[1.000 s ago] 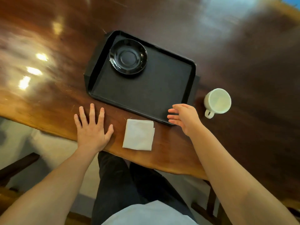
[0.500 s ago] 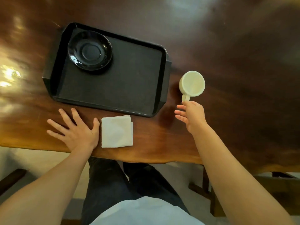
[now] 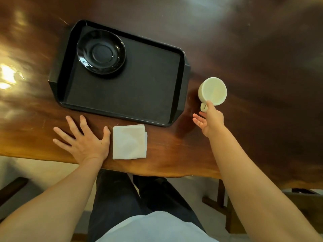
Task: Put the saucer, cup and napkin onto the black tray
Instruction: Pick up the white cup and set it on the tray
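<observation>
Here the right hand [image 3: 210, 121] pinches the white ceramic cup's [image 3: 212, 91] handle at three o'clock of the black plastic tray [image 3: 122, 95]; the left hand [image 3: 85, 142] lies flat, its grip spread wide.

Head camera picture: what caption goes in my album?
Right hand reaching the white ceramic cup beside the black plastic tray.

Bare forearms, dark trousers [image 3: 122, 198], a pale light-blue shirt hem [image 3: 153, 227].

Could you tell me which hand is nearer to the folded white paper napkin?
Left. The left hand lies flat beside the folded white paper napkin, thumb at its edge; the right hand is off at the white cup's handle.
</observation>
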